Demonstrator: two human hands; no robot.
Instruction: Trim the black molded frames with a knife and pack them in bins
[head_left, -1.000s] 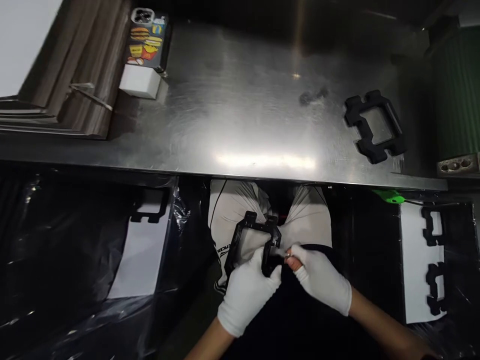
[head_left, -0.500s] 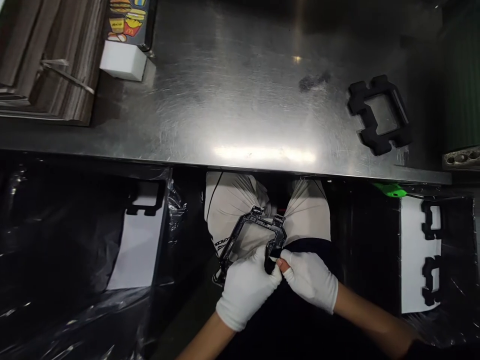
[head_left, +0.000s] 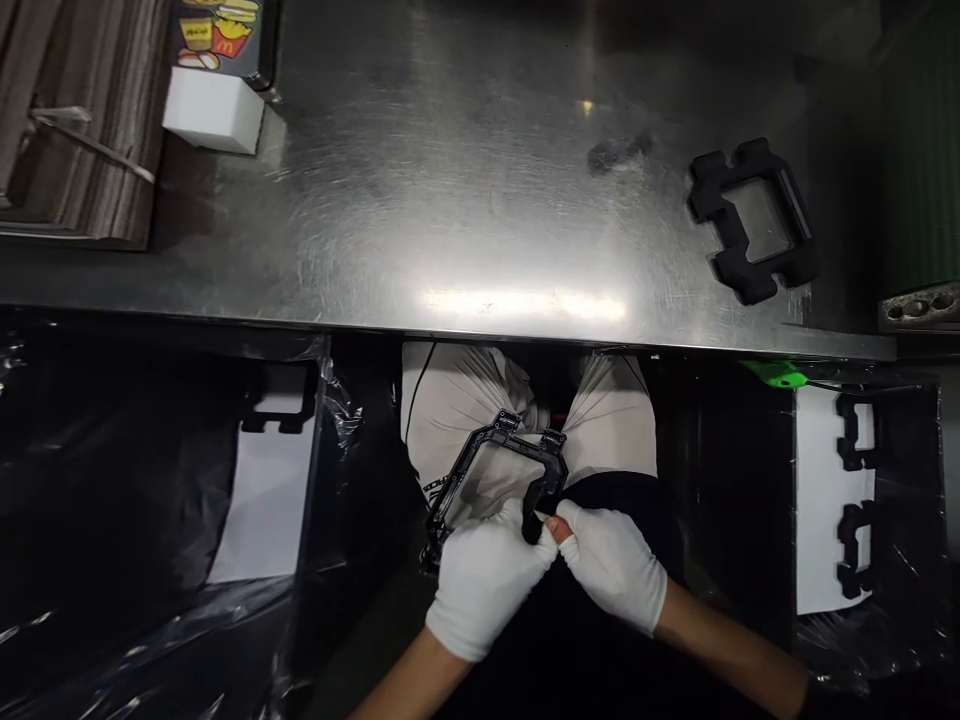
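Over my lap I hold a black angular frame (head_left: 461,465) with an open middle and two small tabs on its far side. My left hand (head_left: 484,575), in a white glove, is closed around the frame's near side. My right hand (head_left: 611,565) wears a white glove that leaves the thumb tip bare. Its fingers are pinched at the frame's near right corner, close to my left thumb. A small pale pointed tip (head_left: 541,517) shows by the right thumb against the frame. What it belongs to is hidden in the fingers.
A metal table (head_left: 450,200) runs in front, bearing a black frame (head_left: 739,270), a white block (head_left: 214,110) and stacked cardboard (head_left: 90,170). Plastic-lined bins at both sides hold white sheets (head_left: 262,510) and black frames (head_left: 850,435). A green-handled item (head_left: 780,374) lies at the right bin.
The view has shifted slightly, so the table and bins sit a little further left. The black frame tilts slightly differently in my hands. Both hands keep their hold near its right corner.
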